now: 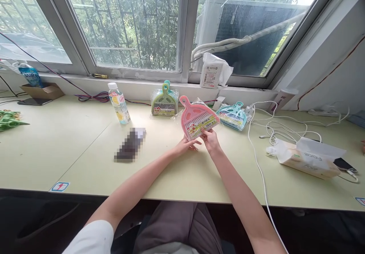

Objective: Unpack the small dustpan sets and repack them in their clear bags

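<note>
A pink dustpan-and-brush set (196, 113) in clear plastic wrap is held tilted above the table, its handle pointing up and left. My right hand (210, 140) pinches its lower edge near the printed label. At the lower left corner, my left hand (186, 146) grips the set too, some fingers reaching underneath and partly hidden. Behind it, a green wrapped dustpan set (164, 100) leans by the window ledge. A blue wrapped dustpan set (234, 116) lies to the right.
A drink bottle (119, 103) stands at left, with a blurred dark object (130, 145) before it. White cables (285, 126) tangle beside a tissue pack (308, 159) at right. A small carton (211, 73) sits on the sill. The table's front edge (182, 200) crosses above my lap.
</note>
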The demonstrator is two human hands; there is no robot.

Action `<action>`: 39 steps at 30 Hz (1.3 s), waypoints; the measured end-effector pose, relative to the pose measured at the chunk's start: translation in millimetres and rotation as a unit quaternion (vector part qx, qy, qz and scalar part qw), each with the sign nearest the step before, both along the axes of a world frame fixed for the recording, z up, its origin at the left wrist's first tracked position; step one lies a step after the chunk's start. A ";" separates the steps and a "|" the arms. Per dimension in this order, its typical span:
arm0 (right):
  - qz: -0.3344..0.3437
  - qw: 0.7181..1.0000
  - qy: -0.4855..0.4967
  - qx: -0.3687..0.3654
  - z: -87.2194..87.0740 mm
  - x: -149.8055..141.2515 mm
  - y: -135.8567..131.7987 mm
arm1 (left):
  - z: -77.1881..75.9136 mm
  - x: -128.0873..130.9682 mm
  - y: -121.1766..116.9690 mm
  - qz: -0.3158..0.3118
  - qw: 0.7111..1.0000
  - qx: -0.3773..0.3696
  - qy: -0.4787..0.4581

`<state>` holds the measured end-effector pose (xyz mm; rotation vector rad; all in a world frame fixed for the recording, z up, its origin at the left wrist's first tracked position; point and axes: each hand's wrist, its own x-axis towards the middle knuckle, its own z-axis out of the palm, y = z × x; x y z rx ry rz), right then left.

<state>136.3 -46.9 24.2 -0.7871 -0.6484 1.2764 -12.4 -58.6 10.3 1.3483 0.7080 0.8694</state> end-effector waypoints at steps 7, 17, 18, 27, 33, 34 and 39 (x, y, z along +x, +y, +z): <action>-0.019 0.999 0.027 -0.001 -4.6 -4.8 0.8 | 10.1 -17.2 11.4 0.031 0.997 -0.006 -0.074; -0.013 0.999 0.017 -0.024 -5.2 -10.2 -3.1 | 14.5 -18.8 10.4 0.080 0.996 0.023 -0.045; -0.009 1.000 0.019 -0.023 -5.1 -9.7 -2.7 | 13.9 -18.6 10.5 0.084 0.995 0.021 -0.040; -0.032 0.998 0.044 -0.024 -5.2 -14.5 -5.3 | 10.7 -22.6 19.7 0.047 0.996 -0.029 -0.069; -0.012 0.999 0.028 -0.034 -4.2 -9.5 -4.3 | 11.9 -23.2 17.2 0.030 0.998 -0.012 -0.052; -0.009 0.999 0.023 -0.037 -4.6 -8.4 -3.5 | 11.9 -22.7 16.2 0.039 0.998 -0.009 -0.052; 0.037 0.998 -0.014 -0.051 -2.9 -2.9 1.5 | 7.8 -22.2 18.9 0.069 0.994 -0.007 -0.081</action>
